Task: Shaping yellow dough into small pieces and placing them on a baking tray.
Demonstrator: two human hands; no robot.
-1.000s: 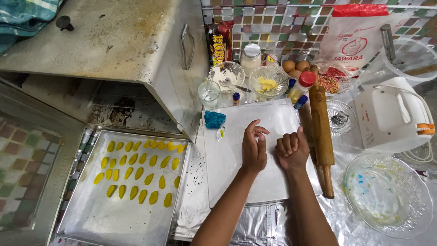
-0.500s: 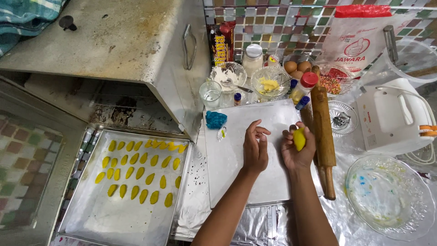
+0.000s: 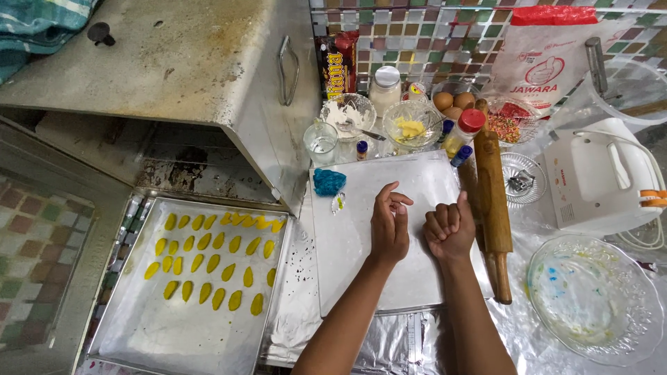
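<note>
Hovering side by side over a white board (image 3: pixel 361 243), both hands sit near its middle; the left hand (image 3: pixel 389 226) is loosely curled, fingers bent inward, and nothing shows in it; the right hand (image 3: pixel 450 229) is closed in a fist, thumb up, and whether it encloses anything cannot be told. Just right of the fist lies a wooden rolling pin (image 3: pixel 493 208), running lengthwise along the board's edge; a lump of blue dough (image 3: pixel 328 181) rests at the board's far left corner. To the left, a metal tray (image 3: pixel 139 333) carries rows of small yellow dough pieces (image 3: pixel 208 260) in its far half. Beyond the board stand a glass (image 3: pixel 320 143), a bowl of yellow dough (image 3: pixel 411 125) and eggs (image 3: pixel 454 101); at right, a white hand mixer (image 3: pixel 597 177) and a smeared glass bowl (image 3: pixel 595 298).
</note>
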